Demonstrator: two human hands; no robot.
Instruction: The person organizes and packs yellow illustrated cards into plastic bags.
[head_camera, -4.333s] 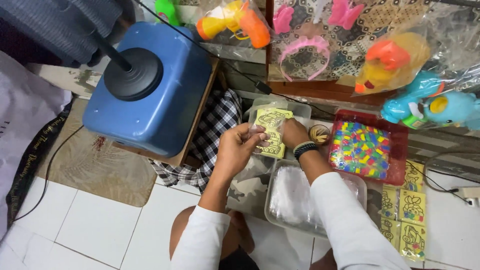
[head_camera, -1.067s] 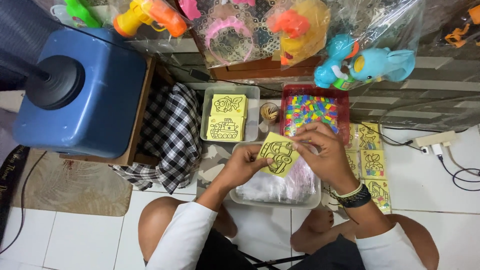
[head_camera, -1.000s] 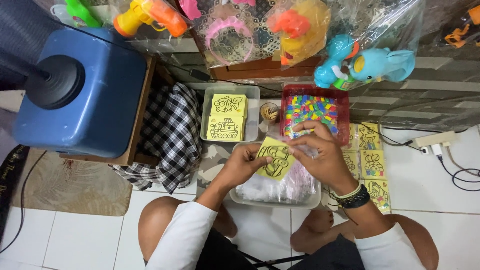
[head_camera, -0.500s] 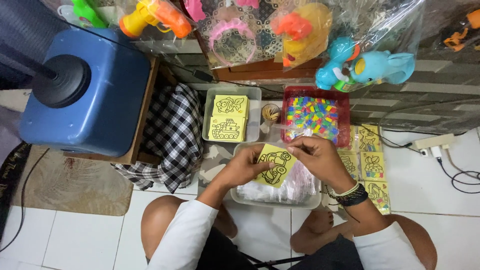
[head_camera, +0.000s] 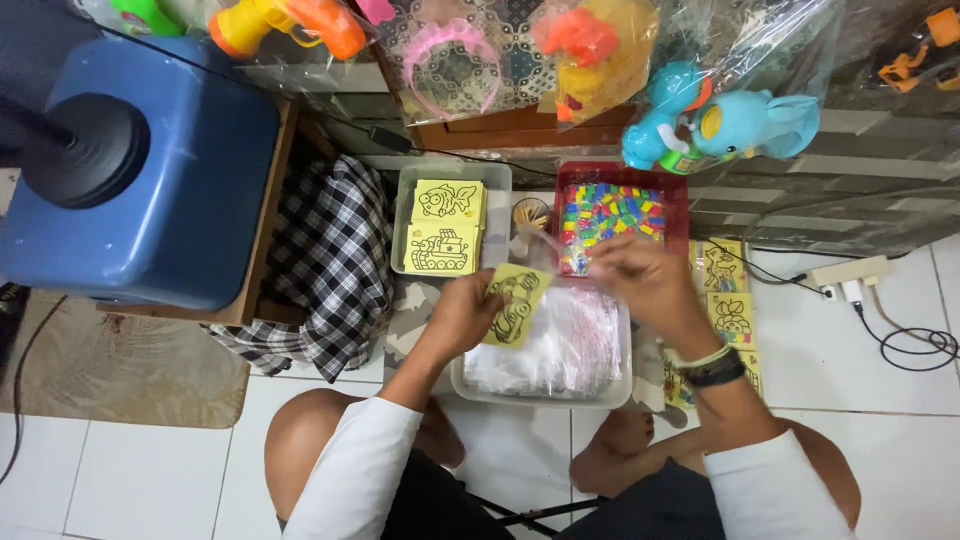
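Seen from above, a person sits on a white tiled floor (head_camera: 150, 480) with bare knees apart. At far left stands a blue plastic container (head_camera: 150, 180) with a black round cap, next to a black-and-white checked cloth (head_camera: 320, 260). Further right, a grey tray (head_camera: 400, 215) holds 2 yellow picture cards (head_camera: 445, 225), 1 above the other.

The left hand (head_camera: 465, 315) pinches a yellow card (head_camera: 515, 305) with a black outline drawing, its grip closed on the card's left edge. The card is held tilted just above a clear tub (head_camera: 545, 390) filled with clear plastic sleeves (head_camera: 570, 345).

The right hand (head_camera: 640, 280), blurred, hovers just right of the card, over the tub's far edge and the near edge of a red tray (head_camera: 675, 190) of small coloured pieces; I cannot tell whether its grip is open or closed. A dark band sits on that wrist. More yellow cards (head_camera: 730, 300) lie on the floor beside it. Bagged plastic toys (head_camera: 720, 120) hang along the top.
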